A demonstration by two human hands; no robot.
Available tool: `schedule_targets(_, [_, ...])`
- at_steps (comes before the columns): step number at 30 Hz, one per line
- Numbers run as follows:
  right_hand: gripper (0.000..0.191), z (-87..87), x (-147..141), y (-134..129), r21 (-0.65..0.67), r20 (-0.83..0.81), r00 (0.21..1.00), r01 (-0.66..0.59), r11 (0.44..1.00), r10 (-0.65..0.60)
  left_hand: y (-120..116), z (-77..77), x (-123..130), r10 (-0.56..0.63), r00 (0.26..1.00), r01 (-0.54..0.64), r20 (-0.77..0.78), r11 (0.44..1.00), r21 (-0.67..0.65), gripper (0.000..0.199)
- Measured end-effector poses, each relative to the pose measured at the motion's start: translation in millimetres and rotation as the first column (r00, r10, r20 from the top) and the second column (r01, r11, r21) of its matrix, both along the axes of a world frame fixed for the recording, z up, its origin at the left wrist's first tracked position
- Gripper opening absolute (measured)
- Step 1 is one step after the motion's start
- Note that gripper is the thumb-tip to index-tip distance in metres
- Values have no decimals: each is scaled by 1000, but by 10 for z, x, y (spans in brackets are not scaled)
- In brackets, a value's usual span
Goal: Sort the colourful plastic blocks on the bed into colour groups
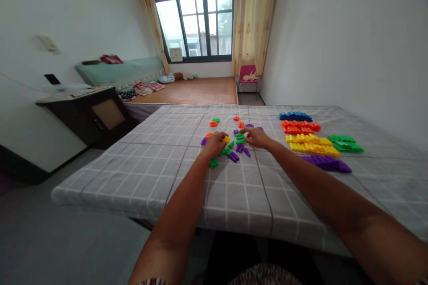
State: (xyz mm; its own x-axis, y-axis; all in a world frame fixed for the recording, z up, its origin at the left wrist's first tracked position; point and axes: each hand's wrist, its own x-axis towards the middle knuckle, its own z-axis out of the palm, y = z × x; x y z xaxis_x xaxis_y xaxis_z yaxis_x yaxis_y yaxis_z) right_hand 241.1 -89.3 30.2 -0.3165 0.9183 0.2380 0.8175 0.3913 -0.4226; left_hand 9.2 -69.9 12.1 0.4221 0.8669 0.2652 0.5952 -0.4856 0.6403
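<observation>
Small bright plastic pieces, which look like clothes pegs, lie loose in a mixed heap on a grey checked tablecloth (140, 160). My left hand (216, 143) is closed at the left of the heap, with yellow pegs (226, 140) at its fingertips. On the other side, my right hand (256, 137) has thumb and forefinger bent around the end of a green peg (240, 136). Purple pegs (233, 157) and more green pegs (214, 162) lie just in front of the hands. Orange pegs (213, 124) are scattered behind them.
To the right, pegs lie in rows by colour: blue (295, 116), orange-red (301, 127), yellow (312, 144), green (345, 143) and purple (327, 163). Beyond the table stand a low bed (200, 91) and a pink chair (248, 73). A dark cabinet (83, 113) is at the left.
</observation>
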Motion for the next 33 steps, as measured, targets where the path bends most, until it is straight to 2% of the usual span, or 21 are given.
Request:
schedule_targets(2, [48,0,-40,-49,-16,-159,983,-92,996,88,19,-27,50,-20,977,40,210,995,-94,28])
schedule_targets(4, [55,17,-107,-113,-26,-277,949,-166,986,153,19,-35,131,-30,925,90,379,986,-142,29])
schedule_targets(7, [55,65,-201,-190,-9,-373,907,-214,977,195,-47,57,214,-28,881,123,472,978,-171,35])
schedule_targets(10, [50,116,-181,-236,40,-372,910,-181,983,183,-152,295,54,-57,943,101,328,988,-120,32])
schedule_targets(11, [49,122,-134,-247,47,-358,920,-150,988,157,-188,387,-75,-50,972,67,230,996,-66,31])
schedule_targets(13, [47,105,10,-265,39,-328,941,-72,997,81,-267,540,-419,39,999,-41,31,998,55,30])
schedule_targets(15, [46,40,182,-283,22,-296,955,8,1000,-1,-373,609,-792,92,985,-87,-143,995,45,31])
schedule_targets(18, [46,-111,372,-322,-7,-256,963,90,996,-89,-583,525,-1180,-13,949,-36,-314,988,-150,39])
schedule_targets(20, [47,-203,419,-357,-28,-252,963,92,995,-96,-722,393,-1260,-61,944,-2,-324,982,-189,47])
schedule_targets(22, [48,-270,421,-393,-29,-265,961,76,997,-81,-826,260,-1220,-68,960,26,-271,988,-153,49])
schedule_targets(25, [50,-335,403,-444,-2,-264,962,72,997,-70,-902,132,-1057,-30,981,13,-191,996,-87,42])
schedule_targets(29, [54,-393,389,-519,49,-218,976,12,999,-1,-934,73,-856,22,980,-27,-197,999,-18,30])
schedule_targets(33, [54,-382,349,-560,52,-140,989,-36,998,43,-947,31,-793,152,973,-140,-172,987,79,29])
